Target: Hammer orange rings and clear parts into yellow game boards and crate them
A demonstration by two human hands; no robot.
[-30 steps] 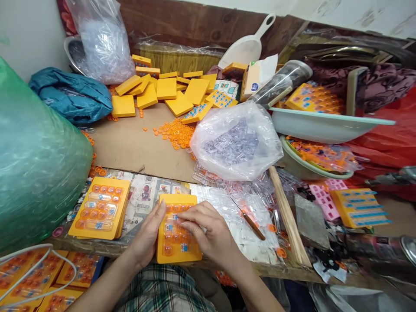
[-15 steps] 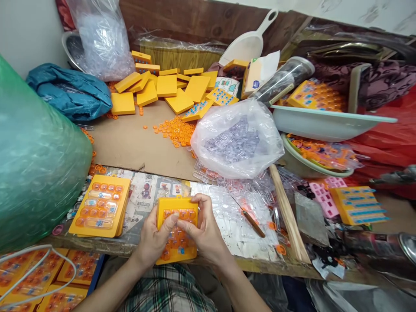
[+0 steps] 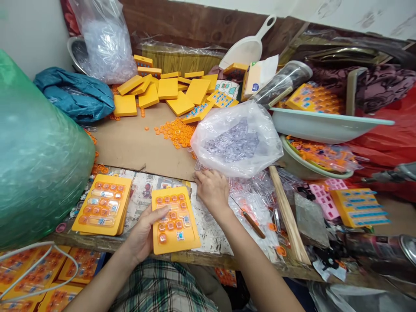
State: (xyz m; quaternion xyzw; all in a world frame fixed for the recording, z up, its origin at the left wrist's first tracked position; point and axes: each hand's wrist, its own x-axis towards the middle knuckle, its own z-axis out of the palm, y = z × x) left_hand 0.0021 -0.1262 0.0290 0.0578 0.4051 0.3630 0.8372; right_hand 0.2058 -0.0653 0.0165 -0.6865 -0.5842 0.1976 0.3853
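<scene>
My left hand [image 3: 145,232] grips the left edge of a yellow plastic panel [image 3: 173,255], thumb over its face. Rows of orange ring-like pieces under clear caps fill the panel, with a small blue-and-white piece at the lower right. My right hand [image 3: 212,190] is off the panel, at the near edge of a white plastic bag [image 3: 198,147] of clear oblong pieces. Its fingers are bent down among loose clear pieces [image 3: 199,165], and what they pinch is hidden. Left of the held panel lies a stack of similar yellow panels [image 3: 79,223].
Orange rings [image 3: 177,132] are heaped on cardboard [image 3: 130,147], with yellow blocks [image 3: 168,89] behind. A wooden-handled awl [image 3: 253,224] and a wooden strip [image 3: 287,216] lie to the right. A large green bag [image 3: 42,160] stands at left, basins [image 3: 328,125] at right.
My right hand has let go of the panel and moved up to the clear pieces by the bag. The panel, now in my left hand alone, is tilted and more visible.
</scene>
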